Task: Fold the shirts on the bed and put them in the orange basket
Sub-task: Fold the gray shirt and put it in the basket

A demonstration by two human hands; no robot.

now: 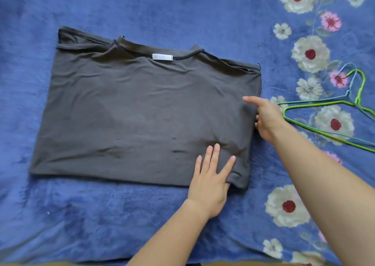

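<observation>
A dark grey shirt lies flat on the blue bed, folded into a wide rectangle, with its collar and white label at the far side. My left hand lies on the shirt's near right corner with four fingers straight on top and the thumb tucked under the fabric. My right hand holds the shirt's right edge, thumb on top and fingers curled beneath it. The orange basket is out of view.
The bed is covered by a blue blanket with a flower print along its right side. Two wire hangers, one green and one teal, lie on the blanket to the right of my right hand.
</observation>
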